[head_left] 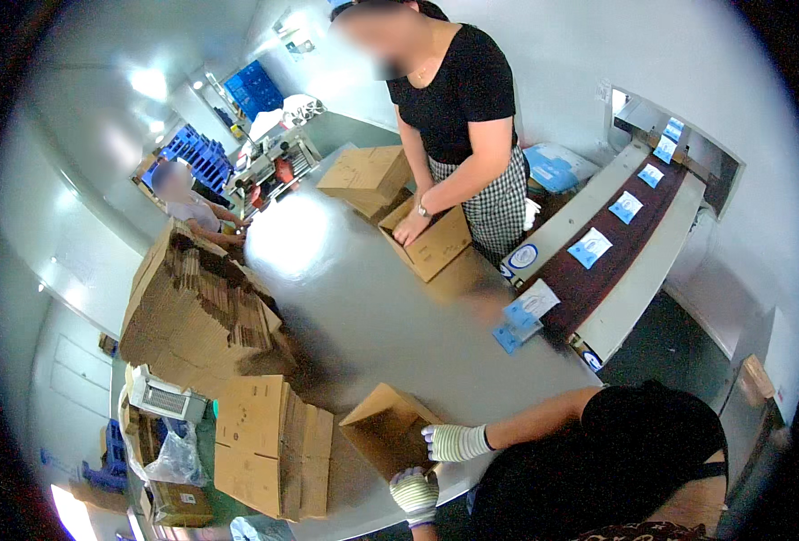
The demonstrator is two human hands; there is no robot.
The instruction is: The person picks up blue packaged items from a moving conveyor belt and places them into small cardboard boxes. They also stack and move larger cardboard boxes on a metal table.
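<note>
An open cardboard box (pixel 383 424) stands tilted at the near edge of the metal table, its dark inside partly showing. My right hand (pixel 456 443), in a striped knit glove, has its fingers closed over the box's right rim. Gloved the same way, my left hand (pixel 415 495) grips the near edge of that box, lower in the picture. Just left of the box, folded cardboard boxes (pixel 269 448) stand in an upright stack.
Across the metal table (pixel 354 316), a co-worker (pixel 458 99) reaches into another carton (pixel 431 245). A conveyor (pixel 611 252) at right carries several blue-and-white packets (pixel 590 247). A tall pile of flattened cartons (pixel 192 316) stands left. Another person (pixel 197 207) works farther back.
</note>
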